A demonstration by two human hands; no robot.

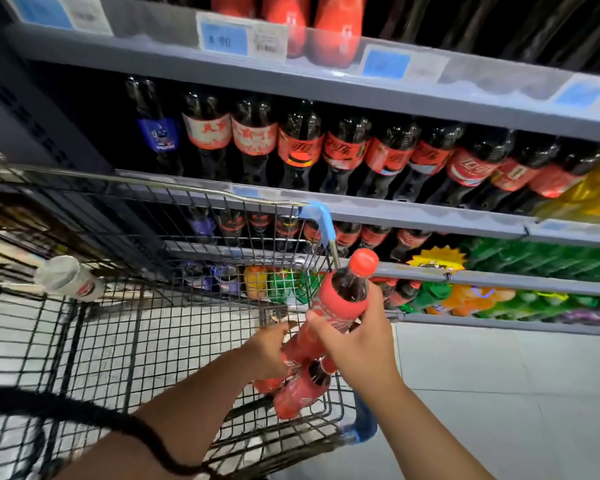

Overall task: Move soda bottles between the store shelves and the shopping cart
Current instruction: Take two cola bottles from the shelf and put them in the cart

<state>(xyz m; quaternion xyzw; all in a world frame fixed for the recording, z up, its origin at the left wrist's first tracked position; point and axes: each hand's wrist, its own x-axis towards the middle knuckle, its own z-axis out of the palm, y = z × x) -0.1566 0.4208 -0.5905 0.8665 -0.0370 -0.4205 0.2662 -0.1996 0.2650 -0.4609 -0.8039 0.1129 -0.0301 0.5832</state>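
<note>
My right hand [361, 344] grips a red-labelled cola bottle [343, 296] with a red cap, held upright above the right corner of the wire shopping cart [125, 327]. My left hand [267, 351] reaches into the cart and holds another red cola bottle [300, 344] lying there. A third red bottle [300, 393] lies on the cart floor just below. Rows of dark cola bottles with red labels [388, 157] stand on the store shelf [395, 213] behind the cart.
A white-capped bottle [70, 278] lies on the cart's left rim. Lower shelves hold green, orange and yellow soda bottles [482, 299]. Blue price tags [224, 38] line the shelf edges. Pale floor tiles [499, 393] lie to the right of the cart.
</note>
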